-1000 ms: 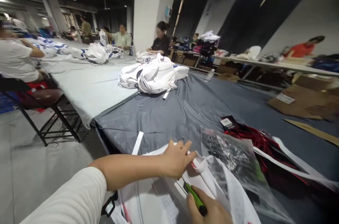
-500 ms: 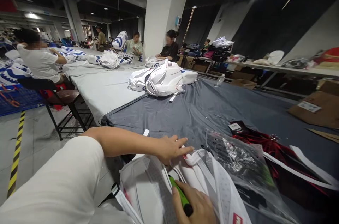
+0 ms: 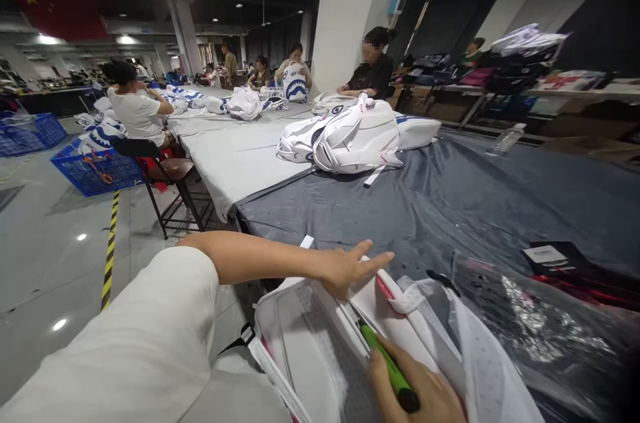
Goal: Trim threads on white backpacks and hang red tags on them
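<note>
One right hand (image 3: 423,388): gripping a green-handled tool (image 3: 387,366), pointed into a white bag (image 3: 290,336).
Left hand (image 3: 347,270): fingers spread, resting on that bag.
White bag: at the near edge of the gray-covered table (image 3: 500,190).
Plastic packet (image 3: 530,336): just to its right.
Piled bags (image 3: 370,136): farther back on the table.

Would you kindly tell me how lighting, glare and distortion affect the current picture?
Head view: hard white glints on the clear plastic bag; lamp reflections on the glossy floor; the pillar leaning, probably wide-angle distortion; the lower right corner falling into darkness; the green tool standing out in the right hand, though its tip is hard to make out.
</note>
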`<state>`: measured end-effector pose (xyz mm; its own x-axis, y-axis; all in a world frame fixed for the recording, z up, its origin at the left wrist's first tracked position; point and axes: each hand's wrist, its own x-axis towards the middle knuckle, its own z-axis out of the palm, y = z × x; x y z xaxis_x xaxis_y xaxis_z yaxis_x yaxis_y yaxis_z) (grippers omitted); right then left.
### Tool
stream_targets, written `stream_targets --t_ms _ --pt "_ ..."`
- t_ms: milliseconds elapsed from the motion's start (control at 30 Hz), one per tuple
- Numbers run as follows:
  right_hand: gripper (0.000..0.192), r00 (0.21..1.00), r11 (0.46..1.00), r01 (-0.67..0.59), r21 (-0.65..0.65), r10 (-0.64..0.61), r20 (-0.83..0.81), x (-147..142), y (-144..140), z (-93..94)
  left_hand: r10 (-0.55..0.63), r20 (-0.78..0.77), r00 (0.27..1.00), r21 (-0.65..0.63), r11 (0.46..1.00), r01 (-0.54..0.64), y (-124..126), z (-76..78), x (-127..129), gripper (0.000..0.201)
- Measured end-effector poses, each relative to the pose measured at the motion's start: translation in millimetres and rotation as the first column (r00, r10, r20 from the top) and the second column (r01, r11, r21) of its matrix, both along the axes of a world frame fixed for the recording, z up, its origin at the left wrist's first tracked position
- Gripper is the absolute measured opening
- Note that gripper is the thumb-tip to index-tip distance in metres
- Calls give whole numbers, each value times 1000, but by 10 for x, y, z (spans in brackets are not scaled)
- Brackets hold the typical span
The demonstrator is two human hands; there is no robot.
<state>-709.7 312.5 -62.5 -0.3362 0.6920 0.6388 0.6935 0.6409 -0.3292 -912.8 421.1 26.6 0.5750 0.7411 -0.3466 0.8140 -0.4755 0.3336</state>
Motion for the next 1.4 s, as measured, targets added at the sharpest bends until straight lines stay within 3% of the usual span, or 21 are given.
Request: stream_targets --t_ms 133,267,533,767,1000,1200,1400 --pt "27 999 999 5 -46 -7 -37 -245 -181 208 -29 201 979 32 999 23 101 -191 -128 129" --pt "23 996 978 82 -192 -88 -23 -317 -153 240 49 238 970 67 995 -67 151 -326 -176 130" --pt "22 984 943 147 -300 -169 -48 -218 -98 227 10 -85 996 65 998 -4 184 -185 -81 123" --pt "22 981 916 170 -364 -193 -27 -414 -61 278 -44 28 999 39 998 42 210 -176 -118 115" --pt "26 981 894 119 -432 -173 -87 -452 -2 258 -38 -13 999 24 999 38 266 -210 -75 114" --pt "28 978 902 178 -393 -205 -28 -451 4 245 -14 -82 997 -15 1000 13 266 -142 -24 112" --pt "32 975 858 199 -474 -224 4 -470 36 272 -22 -80 997 -22 1000 20 290 -154 -17 111"
